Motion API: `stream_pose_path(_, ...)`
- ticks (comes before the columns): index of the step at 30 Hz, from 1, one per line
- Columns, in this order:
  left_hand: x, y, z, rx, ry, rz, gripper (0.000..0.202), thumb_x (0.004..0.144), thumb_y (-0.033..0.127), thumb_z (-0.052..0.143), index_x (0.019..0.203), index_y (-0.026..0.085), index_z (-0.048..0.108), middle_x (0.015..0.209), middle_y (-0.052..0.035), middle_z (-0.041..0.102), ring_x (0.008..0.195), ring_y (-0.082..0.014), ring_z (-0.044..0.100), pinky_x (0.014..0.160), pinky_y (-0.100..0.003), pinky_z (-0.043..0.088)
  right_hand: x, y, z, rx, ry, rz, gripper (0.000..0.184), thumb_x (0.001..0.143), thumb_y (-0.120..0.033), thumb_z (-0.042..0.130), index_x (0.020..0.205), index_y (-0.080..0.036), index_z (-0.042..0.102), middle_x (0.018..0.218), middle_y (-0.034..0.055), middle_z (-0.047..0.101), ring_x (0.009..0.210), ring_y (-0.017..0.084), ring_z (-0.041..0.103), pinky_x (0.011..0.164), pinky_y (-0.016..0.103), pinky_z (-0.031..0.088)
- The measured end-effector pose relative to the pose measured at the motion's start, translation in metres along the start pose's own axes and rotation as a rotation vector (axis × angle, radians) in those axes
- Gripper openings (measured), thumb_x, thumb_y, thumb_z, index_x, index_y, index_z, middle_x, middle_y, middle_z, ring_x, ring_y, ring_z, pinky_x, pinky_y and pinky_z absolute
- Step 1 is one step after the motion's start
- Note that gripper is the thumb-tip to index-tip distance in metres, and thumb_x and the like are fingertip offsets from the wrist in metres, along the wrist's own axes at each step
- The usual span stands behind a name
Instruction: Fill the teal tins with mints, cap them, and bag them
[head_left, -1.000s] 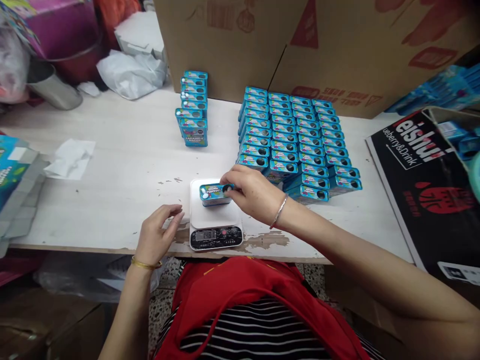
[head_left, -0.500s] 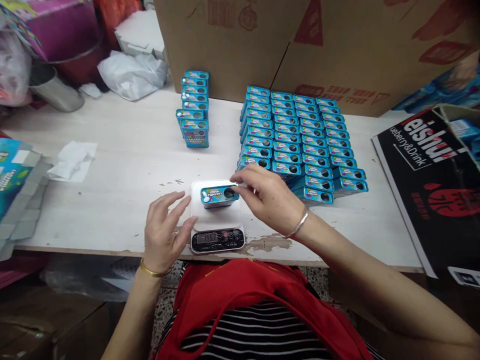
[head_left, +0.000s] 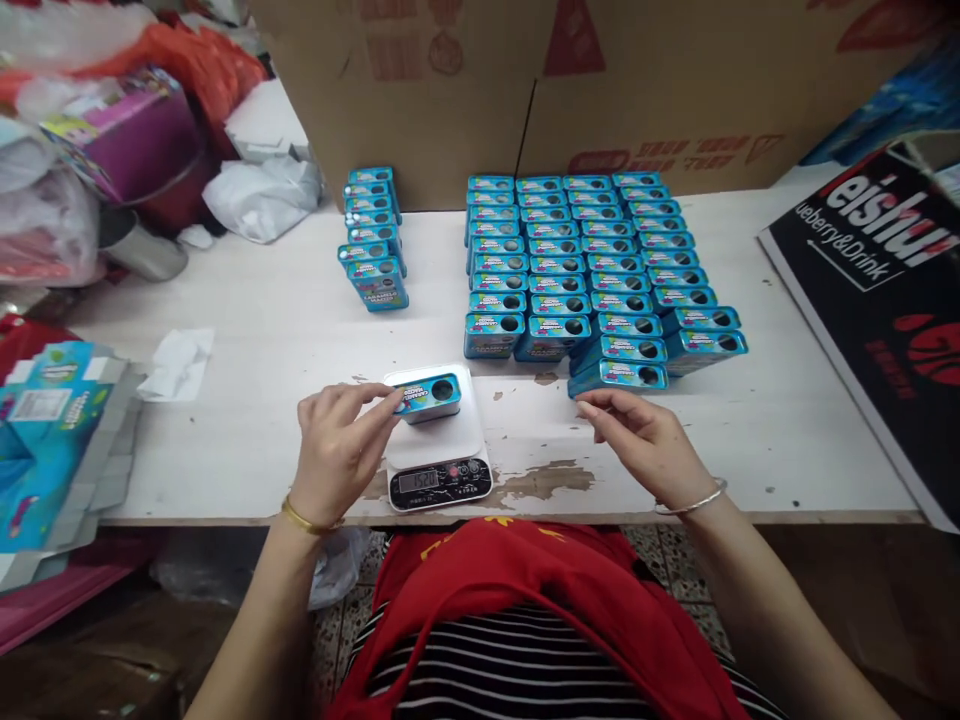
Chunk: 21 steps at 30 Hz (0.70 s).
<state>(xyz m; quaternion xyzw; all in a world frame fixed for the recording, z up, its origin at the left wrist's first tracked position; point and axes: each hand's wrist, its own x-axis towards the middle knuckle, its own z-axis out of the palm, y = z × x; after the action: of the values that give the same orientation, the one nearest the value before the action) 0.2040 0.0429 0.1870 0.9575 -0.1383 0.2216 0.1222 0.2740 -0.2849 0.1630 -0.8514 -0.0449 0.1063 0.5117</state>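
A small blue tin [head_left: 426, 396] marked "CARAMELO MACIZO", with a dark round window on top, stands on a white kitchen scale [head_left: 450, 447]. The scale's display looks like 1520. My left hand [head_left: 346, 440] has its thumb and fingers pinched at the left end of this tin, hiding that end. Over to the right, my right hand [head_left: 649, 440] holds its thumb and fingertips together by the near corner of the front tin [head_left: 619, 378] in a large block of like tins [head_left: 555, 270]. Whatever is between those fingertips cannot be made out.
A short row of tins [head_left: 375, 270], several with white bits on top, stands back left. Behind is a large cardboard carton [head_left: 450, 110]. A black box [head_left: 862, 300] lies right; flattened blue cartons [head_left: 56, 440], a paper tissue [head_left: 180, 365] and a plastic bag [head_left: 262, 200] are left.
My right hand has left the tin on the scale and moved right to the block. My left hand has closed onto that tin's left end. The display reading has changed.
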Motion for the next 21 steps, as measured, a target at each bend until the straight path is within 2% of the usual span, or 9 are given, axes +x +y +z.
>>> stream_pose_path(4,0.020,-0.007,-0.013,0.010,-0.128,0.092,0.015,0.093,0.023,0.055,0.104,0.027,0.065,0.095,-0.0025,0.067,0.084,-0.0184,0.055,0.074,-0.037,0.032,-0.002,0.001,-0.010,0.067,0.026,0.025,0.032,0.081,-0.047,0.061,0.090,-0.016,0.068,0.073,0.0031,0.063,0.061,0.013,0.052,0.056,0.026,0.044)
stream_pose_path(7,0.035,-0.008,-0.015,0.004,-0.194,0.135,0.014,0.094,0.026,0.052,0.094,0.024,0.066,0.085,-0.0018,0.067,0.076,-0.0168,0.054,0.069,-0.035,0.032,-0.003,0.002,-0.012,0.114,0.038,0.044,0.034,0.080,-0.048,0.062,0.090,-0.016,0.068,0.072,0.0031,0.063,0.060,0.013,0.052,0.054,0.025,0.045)
stream_pose_path(11,0.054,0.000,0.004,-0.043,-0.193,0.160,0.018,0.095,0.028,0.049,0.087,0.021,0.064,0.081,-0.0024,0.066,0.075,-0.0162,0.057,0.068,-0.034,0.033,-0.006,0.007,-0.007,0.154,0.057,0.061,0.037,0.078,-0.051,0.064,0.089,-0.016,0.069,0.069,0.0032,0.062,0.061,0.014,0.053,0.054,0.026,0.046)
stream_pose_path(15,0.063,0.009,0.020,-0.133,-0.170,0.122,0.020,0.096,0.027,0.046,0.090,0.019,0.063,0.084,-0.0037,0.066,0.077,-0.0150,0.059,0.068,-0.032,0.037,-0.013,0.009,-0.006,0.186,0.024,0.075,0.039,0.077,-0.054,0.064,0.091,-0.017,0.070,0.065,0.0024,0.060,0.058,0.015,0.053,0.053,0.027,0.046)
stream_pose_path(18,0.057,0.010,0.008,-0.156,-0.133,0.067,0.016,0.094,0.025,0.050,0.092,0.018,0.064,0.084,-0.0041,0.066,0.079,-0.0151,0.060,0.070,-0.032,0.040,-0.018,0.013,-0.034,0.210,0.035,0.093,0.037,0.076,-0.053,0.066,0.092,-0.020,0.070,0.066,0.0027,0.061,0.057,0.014,0.052,0.050,0.027,0.042)
stream_pose_path(19,0.056,0.011,0.001,-0.162,-0.123,0.055,0.014,0.093,0.025,0.051,0.092,0.019,0.064,0.084,-0.0041,0.066,0.079,-0.0153,0.060,0.070,-0.032,0.040,-0.018,0.016,-0.051,0.216,0.093,0.099,0.035,0.076,-0.052,0.067,0.091,-0.021,0.071,0.069,0.0035,0.062,0.057,0.014,0.051,0.049,0.027,0.040)
stream_pose_path(21,0.059,0.016,-0.007,-0.192,-0.085,0.058,0.013,0.092,0.027,0.054,0.092,0.020,0.064,0.085,-0.0037,0.065,0.080,-0.0160,0.061,0.072,-0.032,0.043,-0.016,0.023,-0.093,0.239,0.308,0.098,0.028,0.076,-0.048,0.069,0.086,-0.023,0.070,0.075,0.0052,0.064,0.057,0.014,0.049,0.048,0.027,0.037)
